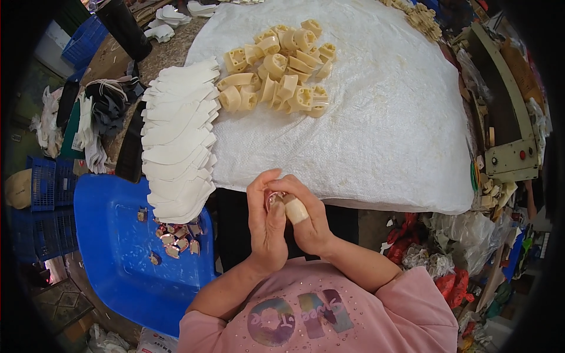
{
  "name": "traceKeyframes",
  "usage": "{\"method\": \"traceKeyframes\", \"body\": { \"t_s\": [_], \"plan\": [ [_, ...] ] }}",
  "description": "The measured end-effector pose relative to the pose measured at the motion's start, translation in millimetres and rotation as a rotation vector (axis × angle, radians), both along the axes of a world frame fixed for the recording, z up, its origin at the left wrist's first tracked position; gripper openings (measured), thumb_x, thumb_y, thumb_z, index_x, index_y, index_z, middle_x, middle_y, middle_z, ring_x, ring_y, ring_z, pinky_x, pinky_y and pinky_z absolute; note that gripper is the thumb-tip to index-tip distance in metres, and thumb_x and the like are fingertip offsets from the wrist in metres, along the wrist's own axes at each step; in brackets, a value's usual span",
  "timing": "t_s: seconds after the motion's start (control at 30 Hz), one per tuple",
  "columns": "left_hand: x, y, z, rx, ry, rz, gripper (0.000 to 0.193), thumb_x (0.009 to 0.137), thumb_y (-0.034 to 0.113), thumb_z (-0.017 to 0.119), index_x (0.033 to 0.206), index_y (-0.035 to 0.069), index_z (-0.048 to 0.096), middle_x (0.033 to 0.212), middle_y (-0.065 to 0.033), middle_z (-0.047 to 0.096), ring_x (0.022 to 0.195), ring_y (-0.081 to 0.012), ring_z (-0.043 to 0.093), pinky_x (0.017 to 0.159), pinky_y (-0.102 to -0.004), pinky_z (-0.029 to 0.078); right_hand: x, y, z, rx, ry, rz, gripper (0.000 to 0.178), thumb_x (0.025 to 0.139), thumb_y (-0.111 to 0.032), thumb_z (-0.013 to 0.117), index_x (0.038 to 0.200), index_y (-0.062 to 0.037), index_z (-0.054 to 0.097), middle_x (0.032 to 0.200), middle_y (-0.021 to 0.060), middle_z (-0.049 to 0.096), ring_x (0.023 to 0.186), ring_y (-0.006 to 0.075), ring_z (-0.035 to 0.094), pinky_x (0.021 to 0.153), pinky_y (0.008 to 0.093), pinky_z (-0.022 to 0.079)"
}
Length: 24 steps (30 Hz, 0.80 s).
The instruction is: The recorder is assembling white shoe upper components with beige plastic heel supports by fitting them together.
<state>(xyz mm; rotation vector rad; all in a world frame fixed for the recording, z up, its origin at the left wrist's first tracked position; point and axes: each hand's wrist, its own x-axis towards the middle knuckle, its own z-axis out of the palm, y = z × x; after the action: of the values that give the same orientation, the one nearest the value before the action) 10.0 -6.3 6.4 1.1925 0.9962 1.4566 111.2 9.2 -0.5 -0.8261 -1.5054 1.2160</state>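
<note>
My left hand [268, 232] and my right hand [312, 226] meet close in front of my body, fingers curled together. Between them they grip a small shiny reddish-pink piece [273, 199], mostly covered by my fingers. A cream wrap [296, 210] sits around my right thumb. Beyond the hands, a heap of beige moulded blocks [276, 70], curved and hollow at the ends and resembling shoe heels, rests on a white woven sheet [382, 117]. Overlapping white cut pieces [179, 138] form a long row at the sheet's left edge.
A blue plastic tub [129, 270] at the left holds several small pieces with reddish, shiny sides [179, 238]. Blue crates [44, 182] stand farther left. A black cylinder [123, 29] is at the far left. Plastic bags [459, 235] and a grey-green metal frame [512, 147] lie right.
</note>
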Motion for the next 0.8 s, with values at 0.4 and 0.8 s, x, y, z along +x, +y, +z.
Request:
{"method": "traceKeyframes", "body": {
  "t_s": [0.4,0.8],
  "plan": [
    [-12,-5,-2,0.142,0.153,-0.209,0.048,0.09,0.014,0.037,0.133,-0.004,0.024,0.119,-0.0149,0.041,0.105,-0.0178,0.043,0.093,-0.0319,0.035,6,3,5,-0.666,0.422,0.166,0.019,0.095,-0.021,0.047,0.107,-0.0083,0.054,0.095,-0.0005,0.053,0.077,0.0053,0.046,0.065,0.0197,0.039],
    [-27,6,-5,-0.11,-0.259,-0.332,0.076,0.092,0.056,0.032,0.143,0.006,0.006,0.108,-0.0118,0.048,0.084,-0.0162,0.05,0.069,-0.0275,0.041,19,15,13,-0.436,0.297,0.141,0.037,0.095,-0.034,0.047,0.118,-0.0041,0.052,0.083,0.0036,0.048,0.072,0.0126,0.049,0.066,0.0261,0.043]
  ]
}}
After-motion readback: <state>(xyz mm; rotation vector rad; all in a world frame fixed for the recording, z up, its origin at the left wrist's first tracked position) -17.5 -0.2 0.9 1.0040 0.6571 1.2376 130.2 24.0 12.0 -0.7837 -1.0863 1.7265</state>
